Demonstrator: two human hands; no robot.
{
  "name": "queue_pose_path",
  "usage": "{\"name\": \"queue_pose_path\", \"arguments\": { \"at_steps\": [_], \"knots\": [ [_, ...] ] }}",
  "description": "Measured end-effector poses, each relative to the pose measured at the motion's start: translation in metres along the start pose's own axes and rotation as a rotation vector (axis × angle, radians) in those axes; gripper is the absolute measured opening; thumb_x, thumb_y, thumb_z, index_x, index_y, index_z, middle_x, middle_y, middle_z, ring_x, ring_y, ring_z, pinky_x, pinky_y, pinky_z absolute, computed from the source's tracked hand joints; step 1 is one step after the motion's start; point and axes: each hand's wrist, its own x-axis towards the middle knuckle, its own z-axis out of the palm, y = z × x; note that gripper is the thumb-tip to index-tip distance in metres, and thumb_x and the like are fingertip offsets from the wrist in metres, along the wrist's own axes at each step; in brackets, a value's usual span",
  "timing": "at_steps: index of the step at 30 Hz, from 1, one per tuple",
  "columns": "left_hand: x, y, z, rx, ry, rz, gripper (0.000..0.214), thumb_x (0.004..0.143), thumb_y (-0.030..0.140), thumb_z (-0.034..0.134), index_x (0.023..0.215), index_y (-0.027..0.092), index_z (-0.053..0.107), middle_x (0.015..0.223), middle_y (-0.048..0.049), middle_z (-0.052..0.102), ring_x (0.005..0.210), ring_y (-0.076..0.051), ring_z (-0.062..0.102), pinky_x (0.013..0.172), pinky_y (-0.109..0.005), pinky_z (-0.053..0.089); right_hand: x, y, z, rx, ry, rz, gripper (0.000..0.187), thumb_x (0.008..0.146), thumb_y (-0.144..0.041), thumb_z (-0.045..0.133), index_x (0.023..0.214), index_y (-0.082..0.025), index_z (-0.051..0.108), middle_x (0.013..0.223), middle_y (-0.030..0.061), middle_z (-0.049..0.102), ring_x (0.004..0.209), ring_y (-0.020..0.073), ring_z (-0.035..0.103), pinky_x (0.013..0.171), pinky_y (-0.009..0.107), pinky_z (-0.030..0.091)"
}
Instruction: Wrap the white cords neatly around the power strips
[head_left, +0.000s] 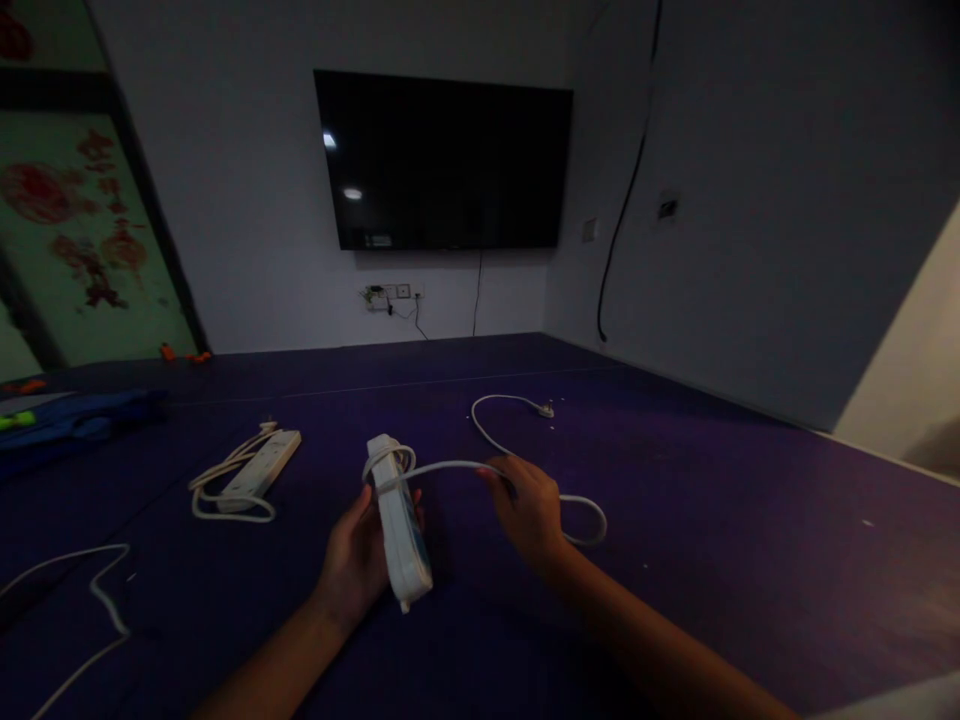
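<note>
My left hand (358, 550) is closed around a white power strip (401, 530), which it holds tilted above the purple floor. Near its far end the strip has a few turns of its own white cord (450, 464) around it. Between thumb and fingers, my right hand (529, 505) pinches that cord a short way to the right of the strip. Beyond the right hand the cord loops over the floor to its plug (547, 409). A second white power strip (262, 470) lies to the left, its cord bunched beside it.
Another white cable (111, 605) trails across the purple floor (712, 520) at the lower left. Blue cloth (90, 415) lies at the far left. A television (450, 165) hangs on the back wall above several sockets (394, 293). A black cable (626, 200) hangs along the right wall.
</note>
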Motion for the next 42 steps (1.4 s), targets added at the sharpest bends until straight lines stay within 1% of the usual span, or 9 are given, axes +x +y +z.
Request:
{"name": "queue_pose_path", "arguments": {
  "at_steps": [3,9,13,17,22,29,33,37,42],
  "knots": [
    [0.003,0.004,-0.001,0.003,-0.039,0.015,0.038,0.085,0.035,0.052,0.113,0.01,0.057,0.095,-0.012,0.07,0.076,-0.018,0.067,0.072,-0.028,0.053,0.002,0.004,0.0,-0.007,0.015,0.019,0.033,0.092,-0.04,0.043,0.076,-0.019,0.063,0.065,0.0027,0.064,0.059,0.0143,0.06,0.057,0.025,0.042],
    [0.011,0.004,-0.009,0.156,0.071,0.012,0.029,0.082,0.034,0.058,0.096,0.009,0.064,0.065,-0.005,0.067,0.056,-0.015,0.064,0.054,-0.022,0.052,0.008,0.016,-0.001,-0.157,-0.033,0.041,0.029,0.089,-0.033,0.046,0.072,-0.018,0.063,0.059,0.0018,0.06,0.055,0.0148,0.056,0.056,0.027,0.04],
    [0.009,0.003,-0.008,0.238,0.108,0.029,0.032,0.078,0.036,0.064,0.097,0.011,0.064,0.074,-0.0069,0.07,0.06,-0.015,0.066,0.056,-0.022,0.052,0.01,0.025,-0.003,-0.293,-0.099,-0.006,0.02,0.082,-0.018,0.048,0.09,-0.018,0.066,0.085,0.0067,0.07,0.082,0.0213,0.061,0.076,0.035,0.044],
    [0.01,-0.004,-0.006,0.32,0.118,0.112,0.032,0.07,0.033,0.072,0.093,0.011,0.064,0.073,-0.0072,0.071,0.053,-0.014,0.063,0.051,-0.022,0.048,0.008,0.022,-0.003,-0.375,-0.169,-0.191,0.051,0.076,-0.01,0.048,0.126,-0.017,0.052,0.127,0.0091,0.057,0.119,0.0269,0.046,0.102,0.05,0.03],
    [0.011,-0.014,-0.005,0.318,0.062,0.161,0.04,0.061,0.03,0.078,0.094,0.012,0.064,0.074,-0.0071,0.071,0.059,-0.016,0.065,0.059,-0.025,0.049,-0.002,0.0,0.004,-0.223,-0.332,-0.472,0.048,0.083,-0.021,0.051,0.13,-0.022,0.048,0.127,0.0059,0.058,0.122,0.023,0.044,0.109,0.05,0.022],
    [0.015,-0.021,-0.006,0.259,-0.068,0.159,0.039,0.059,0.024,0.08,0.093,0.016,0.064,0.08,-0.0043,0.07,0.066,-0.016,0.064,0.065,-0.026,0.049,-0.011,-0.015,0.015,-0.107,-0.384,-0.537,0.029,0.088,-0.021,0.051,0.117,-0.02,0.057,0.109,0.0054,0.066,0.106,0.0184,0.055,0.104,0.043,0.034],
    [0.018,-0.019,-0.007,0.201,-0.134,0.128,0.034,0.073,0.034,0.068,0.101,0.017,0.063,0.089,-0.008,0.069,0.084,-0.023,0.065,0.072,-0.032,0.051,-0.011,-0.012,0.016,-0.146,-0.43,-0.482,0.021,0.085,-0.013,0.055,0.103,-0.019,0.063,0.094,0.006,0.067,0.087,0.0178,0.06,0.081,0.035,0.049],
    [0.018,-0.014,-0.012,0.158,-0.148,0.028,0.032,0.081,0.033,0.057,0.108,0.015,0.059,0.095,-0.009,0.069,0.093,-0.024,0.064,0.082,-0.037,0.05,-0.014,-0.009,0.019,-0.143,-0.418,-0.395,0.019,0.085,-0.011,0.052,0.099,-0.017,0.063,0.094,0.0072,0.067,0.082,0.0171,0.061,0.071,0.03,0.051],
    [0.022,-0.015,-0.017,0.099,-0.148,0.01,0.027,0.08,0.03,0.06,0.104,0.015,0.061,0.088,-0.0052,0.069,0.089,-0.02,0.064,0.087,-0.031,0.048,-0.02,-0.007,0.023,-0.1,-0.373,-0.342,0.02,0.089,-0.012,0.044,0.096,-0.017,0.062,0.09,0.0074,0.067,0.08,0.0159,0.062,0.072,0.028,0.052]
  ]
}}
